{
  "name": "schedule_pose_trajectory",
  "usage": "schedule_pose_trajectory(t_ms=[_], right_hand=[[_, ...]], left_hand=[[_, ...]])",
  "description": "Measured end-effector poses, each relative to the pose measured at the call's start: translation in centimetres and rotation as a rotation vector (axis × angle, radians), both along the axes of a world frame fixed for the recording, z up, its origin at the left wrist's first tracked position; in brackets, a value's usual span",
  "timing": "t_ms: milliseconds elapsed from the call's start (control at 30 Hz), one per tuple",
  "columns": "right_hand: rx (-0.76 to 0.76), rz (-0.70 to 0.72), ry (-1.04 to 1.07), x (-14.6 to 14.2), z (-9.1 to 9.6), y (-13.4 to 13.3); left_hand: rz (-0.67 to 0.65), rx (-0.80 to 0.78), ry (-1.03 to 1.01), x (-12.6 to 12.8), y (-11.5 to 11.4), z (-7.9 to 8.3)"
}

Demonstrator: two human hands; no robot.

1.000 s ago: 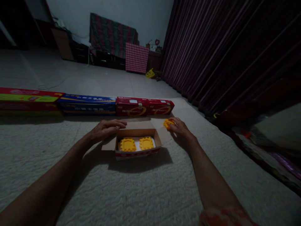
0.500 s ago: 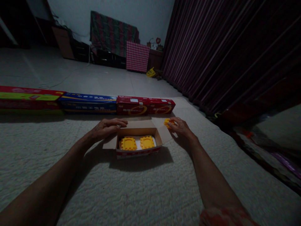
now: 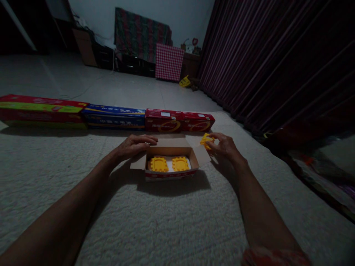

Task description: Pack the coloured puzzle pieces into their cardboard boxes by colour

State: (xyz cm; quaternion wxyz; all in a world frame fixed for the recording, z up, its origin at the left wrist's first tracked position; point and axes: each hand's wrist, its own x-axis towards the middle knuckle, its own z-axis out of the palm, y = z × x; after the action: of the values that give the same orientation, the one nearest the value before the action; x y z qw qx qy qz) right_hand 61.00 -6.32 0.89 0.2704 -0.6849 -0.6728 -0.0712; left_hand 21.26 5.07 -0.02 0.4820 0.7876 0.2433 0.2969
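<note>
A small open cardboard box (image 3: 169,174) sits on the pale carpet in front of me, with two yellow notched plastic squares (image 3: 159,164) lying flat inside. My left hand (image 3: 133,145) rests palm down on the box's far left flap, fingers stretched over it. To the right of the box, my right hand (image 3: 226,146) pinches a third yellow notched piece (image 3: 206,140) just above the box's right flap.
A row of closed long boxes lies behind the open one: red-green (image 3: 39,111), blue (image 3: 115,116) and two red (image 3: 179,121). Dark striped curtains (image 3: 271,62) hang on the right. Furniture and a checked cloth (image 3: 169,62) stand at the far wall.
My right hand has lifted the yellow piece slightly off the carpet, beside the right flap. The view has shifted a little; my left hand stays on the flap.
</note>
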Motion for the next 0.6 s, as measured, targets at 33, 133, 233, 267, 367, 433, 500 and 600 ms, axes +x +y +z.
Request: schedule_pose_trajectory(t_ms=[33,133,233,267,367,433,500,600], right_hand=[[0.016,-0.002,0.015,-0.3,0.8,-0.1],[0.064,0.071,0.055,-2.6,3.7,-1.2],[0.027,0.255,0.09,-6.7,6.3,-3.0],[-0.004,0.32,0.083,-8.2,6.9,-3.5],[-0.144,0.458,0.022,-11.5,7.3,-4.5],[-0.241,0.479,-0.039,-12.4,6.8,-4.5],[-0.302,0.459,-0.087,-12.5,6.2,-4.4],[-0.353,0.433,-0.119,-12.0,5.7,-4.1]], left_hand=[[-0.005,0.001,-0.007,0.0,0.0,0.0],[-0.014,0.006,-0.011,0.0,0.1,-0.1],[-0.015,0.011,-0.005,0.0,0.1,-0.2],[-0.016,0.011,-0.006,0.0,0.1,-0.2],[-0.013,0.007,-0.015,0.1,0.1,-0.2],[-0.007,0.005,-0.017,0.1,0.1,-0.2],[-0.006,0.008,-0.017,0.1,0.1,-0.2],[-0.017,0.022,-0.024,0.0,0.2,-0.4]])
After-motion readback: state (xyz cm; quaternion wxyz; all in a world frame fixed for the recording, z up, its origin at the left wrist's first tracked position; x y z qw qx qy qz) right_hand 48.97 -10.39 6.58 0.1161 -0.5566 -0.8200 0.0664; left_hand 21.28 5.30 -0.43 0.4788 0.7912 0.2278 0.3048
